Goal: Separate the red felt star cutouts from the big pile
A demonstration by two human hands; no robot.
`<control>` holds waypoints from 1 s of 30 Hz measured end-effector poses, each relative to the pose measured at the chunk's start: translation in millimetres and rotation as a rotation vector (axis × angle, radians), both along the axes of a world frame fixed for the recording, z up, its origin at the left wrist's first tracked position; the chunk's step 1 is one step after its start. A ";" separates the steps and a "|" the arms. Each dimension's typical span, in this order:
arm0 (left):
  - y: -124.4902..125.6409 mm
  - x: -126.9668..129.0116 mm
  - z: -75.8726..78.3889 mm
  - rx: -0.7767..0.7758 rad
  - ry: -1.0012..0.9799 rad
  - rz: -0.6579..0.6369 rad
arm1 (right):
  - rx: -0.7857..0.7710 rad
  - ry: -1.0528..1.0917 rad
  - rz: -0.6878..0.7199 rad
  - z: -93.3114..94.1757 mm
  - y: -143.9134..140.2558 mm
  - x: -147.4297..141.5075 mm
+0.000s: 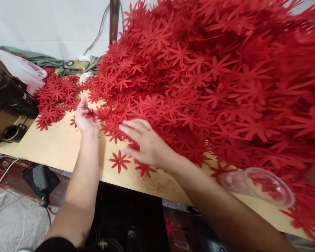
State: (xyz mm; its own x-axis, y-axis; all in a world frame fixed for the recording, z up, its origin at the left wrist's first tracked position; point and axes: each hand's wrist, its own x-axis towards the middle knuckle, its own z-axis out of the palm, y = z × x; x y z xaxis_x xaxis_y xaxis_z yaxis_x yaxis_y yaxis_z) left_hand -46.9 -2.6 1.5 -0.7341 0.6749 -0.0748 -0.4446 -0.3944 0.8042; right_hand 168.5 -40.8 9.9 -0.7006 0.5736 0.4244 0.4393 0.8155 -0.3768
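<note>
My left hand point(85, 118) is over the table's left part, palm turned toward the right and fingers curled. A red flower-shaped cut-out point(91, 114) shows against its palm, held there. To the right, my right hand point(140, 141) is spread, slightly blurred, with nothing visible in its fingers. It hovers at the near edge of a large heap of red flower cut-outs point(178, 94). Just below its fingers lie a loose single cut-out point(119, 161) and another one point(145, 168).
A smaller pile of cut-outs point(56, 92) sits at the left, near a white plastic bag point(23, 70), a black bottle point(14, 94) and a dark mug point(14, 133). A clear plastic cup point(269, 187) lies on its side at the right. A phone point(77, 65) rests by the wall.
</note>
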 end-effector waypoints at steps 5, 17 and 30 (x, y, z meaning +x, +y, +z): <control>-5.1 -38.7 -7.6 0.035 0.065 0.121 | 0.027 -0.297 0.119 -31.4 -40.9 2.3; -1.7 -35.9 -16.9 0.146 0.291 0.085 | 0.150 -0.374 0.256 -31.4 -2.0 -94.8; 0.7 37.3 -13.7 0.085 0.328 -0.282 | -0.122 0.162 -0.037 -10.7 54.1 -42.0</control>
State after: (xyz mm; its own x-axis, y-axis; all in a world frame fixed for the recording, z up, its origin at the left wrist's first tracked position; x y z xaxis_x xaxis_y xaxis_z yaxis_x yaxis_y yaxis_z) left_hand -9.7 -1.9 -12.2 -0.4956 0.8462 0.1958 -0.2706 -0.3646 0.8910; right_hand 126.5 13.3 -0.8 -0.6061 0.6520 0.4555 0.3942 0.7437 -0.5400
